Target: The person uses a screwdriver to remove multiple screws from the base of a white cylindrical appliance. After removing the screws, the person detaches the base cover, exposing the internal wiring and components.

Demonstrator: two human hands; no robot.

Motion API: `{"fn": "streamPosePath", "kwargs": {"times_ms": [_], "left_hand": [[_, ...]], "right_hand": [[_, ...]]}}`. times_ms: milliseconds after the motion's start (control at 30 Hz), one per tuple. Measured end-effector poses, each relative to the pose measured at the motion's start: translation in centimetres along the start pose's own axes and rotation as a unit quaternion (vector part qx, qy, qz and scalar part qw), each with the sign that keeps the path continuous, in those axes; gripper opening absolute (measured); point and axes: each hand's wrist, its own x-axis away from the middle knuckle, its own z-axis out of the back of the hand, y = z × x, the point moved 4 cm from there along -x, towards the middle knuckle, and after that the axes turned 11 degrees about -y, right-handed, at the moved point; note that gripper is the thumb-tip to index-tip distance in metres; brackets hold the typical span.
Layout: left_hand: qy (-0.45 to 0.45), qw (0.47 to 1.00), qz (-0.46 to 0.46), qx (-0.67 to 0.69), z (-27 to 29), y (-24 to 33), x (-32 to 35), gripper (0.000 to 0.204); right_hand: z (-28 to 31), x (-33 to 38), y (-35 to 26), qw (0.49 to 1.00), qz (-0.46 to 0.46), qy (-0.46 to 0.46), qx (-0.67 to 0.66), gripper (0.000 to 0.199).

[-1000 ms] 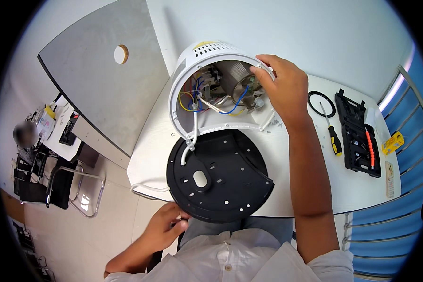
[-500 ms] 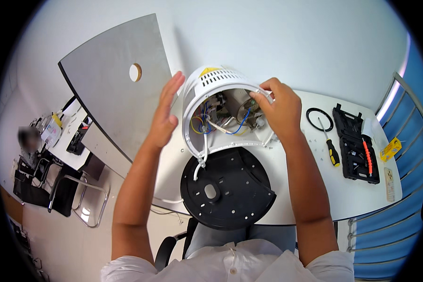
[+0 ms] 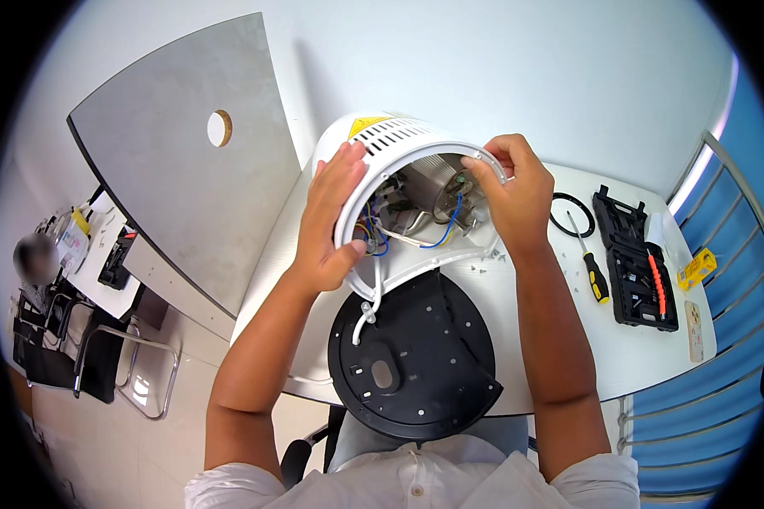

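Observation:
A white appliance housing (image 3: 409, 146) with slotted vents lies on its side, its open end toward me. Inside it show a metal cylinder (image 3: 433, 182) and coloured wires. My left hand (image 3: 329, 216) is laid along its left side, the thumb hooked at the rim. At the right end of the rim, my right hand (image 3: 518, 188) grips with thumb and fingers. In front of the opening, a round black base plate (image 3: 416, 352) rests at the table's front edge. A white cord (image 3: 372, 305) runs from inside the housing to that plate.
On the right lie a black ring (image 3: 574, 214), a yellow-black screwdriver (image 3: 597, 276), an open black tool case (image 3: 641, 271) and a small yellow box (image 3: 696, 269). Small screws (image 3: 484, 265) are scattered nearby. A grey panel (image 3: 187, 110) stands at the left. One person (image 3: 38, 263) sits farther back.
My left hand has come in from beside the housing and now holds its left side. The housing has turned and shifted slightly. My right hand keeps its grip on the rim.

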Motion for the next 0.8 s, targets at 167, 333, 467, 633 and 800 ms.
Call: {"fn": "streamPosePath", "kwargs": {"times_ms": [167, 333, 467, 633, 800], "left_hand": [[0.114, 0.990, 0.042, 0.073, -0.3, -0.5, 1.9, 0.073], [0.164, 0.986, 0.016, 0.017, -0.6, -0.4, 2.9, 0.071], [0.136, 0.987, -0.004, -0.088, -2.3, 0.8, 3.2, 0.063], [0.135, 0.985, -0.025, -0.103, -2.9, 0.6, 3.7, 0.063], [0.238, 0.968, 0.076, -0.002, -1.9, -1.6, 4.5, 0.062]], "right_hand": [[-0.4, -0.1, -0.5, 0.989, 0.004, -0.074, -0.127, 0.028], [-1.9, -0.1, -0.8, 0.969, 0.020, -0.140, -0.204, 0.040], [-2.6, 0.0, 0.5, 0.970, -0.003, -0.138, -0.198, 0.039], [-3.6, 0.4, 2.9, 0.976, -0.009, -0.117, -0.185, 0.036], [-3.3, 0.8, 2.4, 0.990, -0.009, -0.047, -0.133, 0.029]]}}
